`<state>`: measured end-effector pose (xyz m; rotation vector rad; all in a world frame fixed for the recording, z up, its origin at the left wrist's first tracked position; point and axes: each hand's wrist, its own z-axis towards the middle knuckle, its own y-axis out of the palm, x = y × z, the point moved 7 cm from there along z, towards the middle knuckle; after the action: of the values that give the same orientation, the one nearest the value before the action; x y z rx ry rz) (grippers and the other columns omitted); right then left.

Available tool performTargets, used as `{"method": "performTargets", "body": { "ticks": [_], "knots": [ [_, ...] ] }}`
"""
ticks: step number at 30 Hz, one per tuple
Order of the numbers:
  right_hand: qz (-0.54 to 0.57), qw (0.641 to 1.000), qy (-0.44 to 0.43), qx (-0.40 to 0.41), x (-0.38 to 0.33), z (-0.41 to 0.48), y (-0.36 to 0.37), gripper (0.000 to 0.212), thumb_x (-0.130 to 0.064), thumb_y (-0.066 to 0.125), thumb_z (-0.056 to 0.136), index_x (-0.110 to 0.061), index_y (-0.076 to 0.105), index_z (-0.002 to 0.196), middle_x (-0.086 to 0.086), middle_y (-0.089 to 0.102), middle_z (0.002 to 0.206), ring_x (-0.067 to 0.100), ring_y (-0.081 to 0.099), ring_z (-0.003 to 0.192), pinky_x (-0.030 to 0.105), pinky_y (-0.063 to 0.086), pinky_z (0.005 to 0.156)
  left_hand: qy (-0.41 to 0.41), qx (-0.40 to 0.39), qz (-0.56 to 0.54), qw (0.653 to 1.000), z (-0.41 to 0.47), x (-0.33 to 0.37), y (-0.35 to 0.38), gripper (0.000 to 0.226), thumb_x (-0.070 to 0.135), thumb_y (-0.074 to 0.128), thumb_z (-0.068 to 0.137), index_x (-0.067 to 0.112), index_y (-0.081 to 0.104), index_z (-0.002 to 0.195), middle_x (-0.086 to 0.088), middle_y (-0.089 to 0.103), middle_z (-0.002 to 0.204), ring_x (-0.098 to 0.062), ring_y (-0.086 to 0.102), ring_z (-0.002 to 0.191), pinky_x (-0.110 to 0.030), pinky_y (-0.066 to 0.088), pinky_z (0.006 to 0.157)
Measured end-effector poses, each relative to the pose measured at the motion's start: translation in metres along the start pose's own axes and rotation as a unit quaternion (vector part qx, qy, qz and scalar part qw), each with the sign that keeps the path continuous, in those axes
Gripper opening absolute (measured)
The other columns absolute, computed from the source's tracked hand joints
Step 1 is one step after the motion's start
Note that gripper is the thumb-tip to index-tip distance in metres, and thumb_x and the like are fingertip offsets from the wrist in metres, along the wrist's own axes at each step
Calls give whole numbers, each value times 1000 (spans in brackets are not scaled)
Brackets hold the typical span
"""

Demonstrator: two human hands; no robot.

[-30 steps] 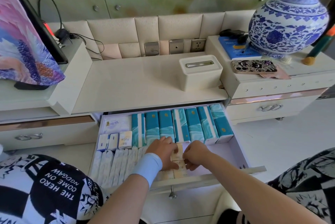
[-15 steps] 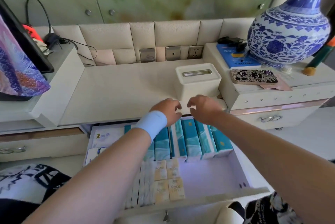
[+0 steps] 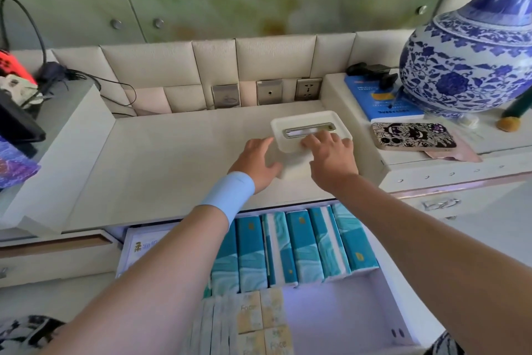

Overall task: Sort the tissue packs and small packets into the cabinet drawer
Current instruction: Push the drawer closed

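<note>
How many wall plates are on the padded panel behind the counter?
3, in a row: left metal plate, middle metal plate, power socket at right. None seems hidden.
</note>
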<state>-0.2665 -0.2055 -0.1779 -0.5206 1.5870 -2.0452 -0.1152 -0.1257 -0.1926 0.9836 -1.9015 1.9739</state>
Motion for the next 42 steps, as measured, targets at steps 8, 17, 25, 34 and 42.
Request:
{"method": "performTargets", "body": {
  "ticks": [8, 17, 25, 34, 42],
  "knots": [
    [37, 993, -75, -79, -15, 32, -2, 55, -15, 67, 82, -19, 46, 133, 10, 41, 136, 32, 39, 128, 44, 31, 111, -20, -45, -29, 998, -1, -1, 6, 65, 36, 58, 93, 30, 28, 150, 2, 38, 151, -22, 46, 131, -40, 40, 107],
    [71, 974, -121, -176, -53, 5, -15, 66, -32, 76, 79, -18, 46, 137, 6, 48, 126, 26, 48, 118, 45, 43, 100, 28, 6, -26, 999, -32, 10, -7, 100, 36, 76, 79, 26, 11, 154, 3, 12, 159, -23, 26, 143, -40, 31, 114],
    [19, 971, -157, -179, -70, -56, -26, 70, -18, 72, 79, -17, 37, 139, 8, 50, 123, 27, 54, 112, 38, 46, 98, -19, -37, 39, 998, -75, -12, -7, 105, 42, 77, 73, 29, 10, 153, 2, 6, 159, -23, 24, 144, -35, 31, 110],
    [11, 952, -194, -236, -48, -144, -47, 61, -15, 66, 77, -21, 45, 134, 2, 52, 126, 23, 55, 112, 32, 45, 90, 50, -145, 167, 974, -138, 33, 11, 122, 53, 78, 67, 34, -7, 153, 10, 1, 160, -23, 35, 139, -38, 42, 103],
    [56, 932, -163, -318, -19, -218, -55, 76, -34, 84, 70, -30, 46, 135, -8, 52, 133, 16, 50, 120, 27, 40, 96, 86, -243, 243, 935, -183, 63, 61, 124, 67, 78, 59, 27, 9, 154, 3, 18, 154, -22, 26, 142, -43, 38, 109]
  ]
}}
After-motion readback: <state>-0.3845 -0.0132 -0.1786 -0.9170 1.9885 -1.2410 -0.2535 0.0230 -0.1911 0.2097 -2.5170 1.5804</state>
